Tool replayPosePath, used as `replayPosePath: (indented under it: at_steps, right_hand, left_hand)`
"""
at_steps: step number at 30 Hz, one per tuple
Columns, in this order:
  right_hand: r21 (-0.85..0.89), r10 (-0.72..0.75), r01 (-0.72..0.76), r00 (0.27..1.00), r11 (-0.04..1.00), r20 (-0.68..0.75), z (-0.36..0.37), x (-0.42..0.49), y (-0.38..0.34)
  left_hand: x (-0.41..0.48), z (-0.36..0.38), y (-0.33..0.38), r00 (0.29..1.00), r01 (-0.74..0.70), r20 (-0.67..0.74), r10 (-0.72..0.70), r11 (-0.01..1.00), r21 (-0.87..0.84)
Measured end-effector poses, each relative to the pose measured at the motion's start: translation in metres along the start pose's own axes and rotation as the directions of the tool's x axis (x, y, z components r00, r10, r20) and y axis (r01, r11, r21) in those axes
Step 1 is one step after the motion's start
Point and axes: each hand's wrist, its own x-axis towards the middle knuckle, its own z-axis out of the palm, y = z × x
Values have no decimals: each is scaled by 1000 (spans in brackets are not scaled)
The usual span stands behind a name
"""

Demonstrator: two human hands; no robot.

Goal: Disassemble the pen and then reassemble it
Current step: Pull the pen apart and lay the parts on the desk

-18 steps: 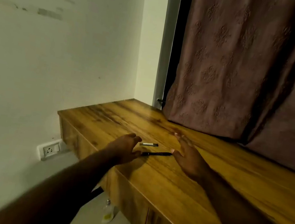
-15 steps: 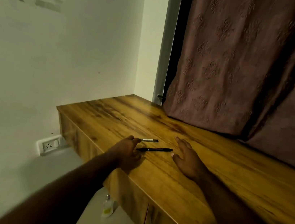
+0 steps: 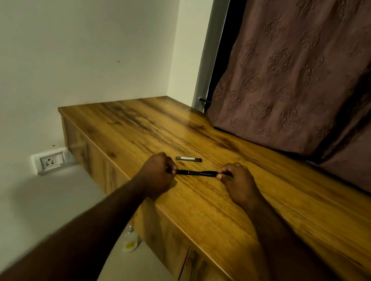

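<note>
Gripping pen (image 3: 196, 173) over wooden counter (image 3: 265, 211)

Home: curtain (image 3: 308, 74), wooden cabinet (image 3: 253, 209).

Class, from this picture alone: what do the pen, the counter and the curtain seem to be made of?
Pen: probably plastic; black, with a slight sheen.
Counter: wood or wood-look laminate; streaked grain and a glossy surface, so the picture leaves it open.
Curtain: woven fabric; hanging folds and a raised floral pattern.

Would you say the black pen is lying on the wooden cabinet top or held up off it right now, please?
Held: the left hand and right hand pinch the ends of the slim black pen. Whether it clears the wooden cabinet top, cannot tell.
</note>
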Motion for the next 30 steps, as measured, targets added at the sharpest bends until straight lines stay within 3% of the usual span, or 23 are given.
replayPosePath:
  at_steps: [6, 11, 19, 26, 30]
  right_hand:
    - [387, 33, -23, 999, 922, -19, -6, 3, -1]
    - [501, 37, -32, 999, 865, 0, -9, 3, 2]
    - [583, 53, -57, 998, 810, 24, -8, 7, 5]
    - [527, -29, 4, 999, 850, 39, -3, 8, 5]
    - [476, -45, 24, 998, 879, 33, 0, 10, 5]
  left_hand:
    - [-2, -1, -4, 1000, -2, -15, -2, 963, -268]
    - [-4, -5, 0, 997, 79, 32, -73, 860, -504]
    - [-2, -14, -3, 997, 72, 64, -44, 842, -535]
    - [-6, -11, 3, 987, 151, 132, -87, 763, -629]
    - [-2, -4, -1, 998, 65, 40, -53, 883, -465]
